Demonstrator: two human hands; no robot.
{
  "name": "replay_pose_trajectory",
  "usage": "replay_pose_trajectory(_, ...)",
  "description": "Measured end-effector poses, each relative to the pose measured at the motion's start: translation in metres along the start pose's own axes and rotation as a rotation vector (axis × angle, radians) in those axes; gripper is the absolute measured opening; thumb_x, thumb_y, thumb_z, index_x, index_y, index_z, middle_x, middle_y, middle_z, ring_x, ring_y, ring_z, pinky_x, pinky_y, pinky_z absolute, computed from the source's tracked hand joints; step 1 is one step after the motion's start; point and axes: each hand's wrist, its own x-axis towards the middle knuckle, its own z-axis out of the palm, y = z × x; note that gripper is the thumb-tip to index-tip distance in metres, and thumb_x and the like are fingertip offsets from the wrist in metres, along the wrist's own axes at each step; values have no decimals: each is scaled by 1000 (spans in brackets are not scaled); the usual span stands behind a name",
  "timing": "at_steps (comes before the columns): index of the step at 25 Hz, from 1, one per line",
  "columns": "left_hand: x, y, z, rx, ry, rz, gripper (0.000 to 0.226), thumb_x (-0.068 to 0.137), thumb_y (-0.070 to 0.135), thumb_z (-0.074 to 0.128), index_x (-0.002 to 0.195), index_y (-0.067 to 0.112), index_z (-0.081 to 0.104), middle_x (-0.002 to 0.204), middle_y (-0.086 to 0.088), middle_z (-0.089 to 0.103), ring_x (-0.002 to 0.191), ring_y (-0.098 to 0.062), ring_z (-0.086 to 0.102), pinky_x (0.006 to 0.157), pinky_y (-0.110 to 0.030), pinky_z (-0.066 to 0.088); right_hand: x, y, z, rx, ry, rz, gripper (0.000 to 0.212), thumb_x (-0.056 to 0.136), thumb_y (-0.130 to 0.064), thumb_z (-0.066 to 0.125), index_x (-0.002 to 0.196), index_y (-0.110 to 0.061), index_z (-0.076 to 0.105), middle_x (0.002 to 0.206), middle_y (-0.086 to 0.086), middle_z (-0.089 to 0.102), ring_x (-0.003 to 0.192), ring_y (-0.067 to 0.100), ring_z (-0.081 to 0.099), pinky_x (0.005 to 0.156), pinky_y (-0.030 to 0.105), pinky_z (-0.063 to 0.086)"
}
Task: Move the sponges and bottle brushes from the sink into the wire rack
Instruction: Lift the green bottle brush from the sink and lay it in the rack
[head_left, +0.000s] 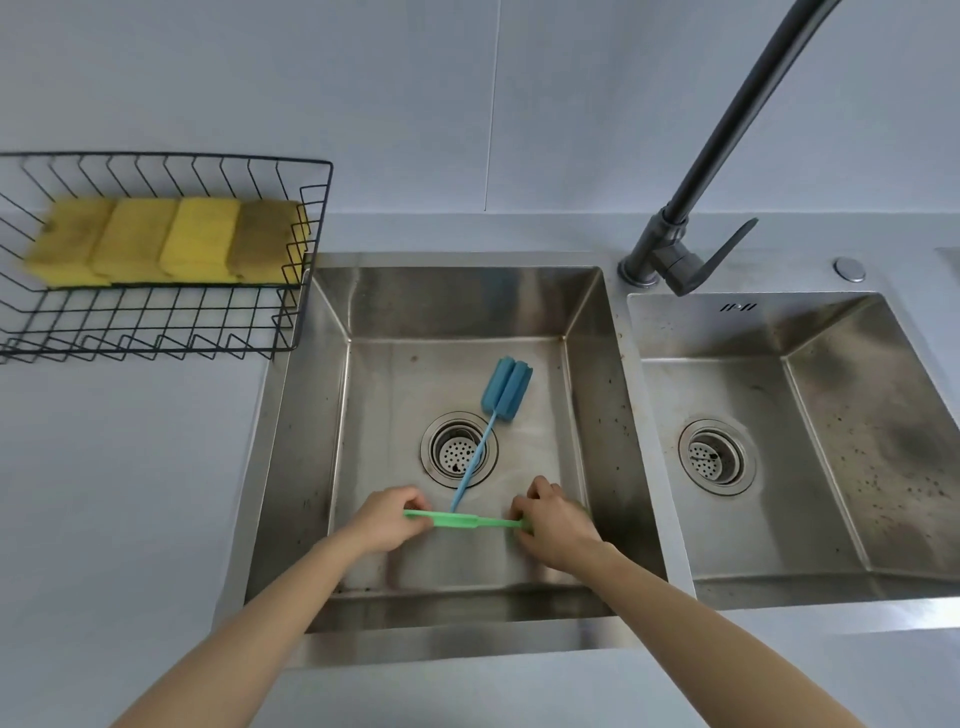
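A green bottle brush lies crosswise low in the left sink basin. My left hand grips its handle end. My right hand is closed over its other end, hiding the brush head. A blue bottle brush lies on the basin floor, its foam head toward the back and its thin handle running across the drain to the green brush. On the counter at the back left stands the black wire rack, where several yellow sponges sit side by side.
A dark faucet rises between the basins, its lever pointing right. The right basin holds only its drain strainer. A round metal button sits on the sink deck. White counter surrounds the sink.
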Motion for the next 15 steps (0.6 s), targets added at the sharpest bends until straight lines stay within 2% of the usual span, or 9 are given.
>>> replay_pose_trajectory(3, -10, 12, -19, -46, 22, 59, 5, 82, 17, 63, 82, 21, 60, 69, 14, 53, 67, -8, 51, 57, -13, 35, -7, -8, -11, 44, 35, 13, 29, 92, -27, 52, 119, -17, 56, 124, 8, 47, 105, 24, 54, 95, 37, 50)
replay_pose_trajectory(7, -21, 30, -40, -33, 74, 126, 29, 81, 13, 63, 63, 33, 52, 57, 12, 56, 49, 3, 52, 46, -4, 36, -14, -26, -35, 137, 74, -93, 27, 92, -27, 52, 114, -16, 60, 121, 6, 59, 107, 24, 58, 100, 37, 46)
replay_pose_trajectory(9, -30, 39, -48, -12, 119, 161, 27, 80, 13, 63, 63, 31, 55, 55, 12, 56, 42, 9, 52, 45, -5, 36, -18, -36, -46, 249, 84, -151, 26, 91, -25, 55, 114, -15, 61, 117, 6, 65, 104, 21, 62, 96, 37, 51)
replay_pose_trajectory(12, -41, 50, -59, 8, 150, 215, 4, 79, 16, 65, 80, 20, 67, 54, 13, 56, 40, 15, 51, 46, -4, 37, -26, -48, -57, 351, 153, -218, 33, 89, -23, 58, 121, -15, 58, 117, 6, 66, 104, 20, 62, 93, 35, 52)
replay_pose_trajectory(13, -45, 53, -61, 18, 153, 232, 4, 79, 18, 65, 82, 20, 67, 54, 13, 56, 40, 15, 51, 46, -4, 37, -29, -52, -60, 368, 180, -235, 33, 90, -24, 58, 121, -16, 58, 116, 6, 67, 104, 20, 62, 93, 35, 52)
replay_pose_trajectory(15, -51, 58, -64, 27, 160, 258, 10, 79, 20, 66, 73, 26, 62, 55, 14, 56, 44, 12, 53, 50, -7, 35, -35, -59, -63, 381, 229, -256, 28, 91, -24, 55, 117, -15, 61, 113, 6, 68, 102, 20, 62, 91, 36, 52)
